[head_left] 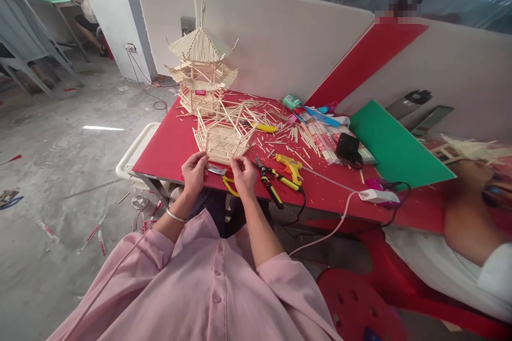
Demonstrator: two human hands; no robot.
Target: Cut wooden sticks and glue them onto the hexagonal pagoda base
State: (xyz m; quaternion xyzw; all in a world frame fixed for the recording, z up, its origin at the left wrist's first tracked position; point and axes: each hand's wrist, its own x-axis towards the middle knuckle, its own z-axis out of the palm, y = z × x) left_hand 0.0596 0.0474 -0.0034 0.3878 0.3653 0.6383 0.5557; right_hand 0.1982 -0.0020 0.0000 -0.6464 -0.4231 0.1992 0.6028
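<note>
A low, many-sided frame of pale wooden sticks [224,138] rests at the front left of the red table [160,144]. My left hand [194,172] pinches the near left corner of this frame. On its near right side, my right hand [244,174] has thumb and fingers closed on the edge. Several sticks rise at a slant from the woven-looking base. Just behind it stands a tiered pagoda model [200,64] of the same sticks, with a pointed roof. Yellow-handled pliers [230,185] lie partly hidden below my hands.
Right of my hands lie black-yellow cutters [269,184] and a yellow hot glue gun [292,166]. Loose sticks [296,136], a yellow knife [264,127], packed stick bundles [324,138], a green board [400,146] and a power strip [378,196] spread rightward. Another person's arm [472,208] is at far right.
</note>
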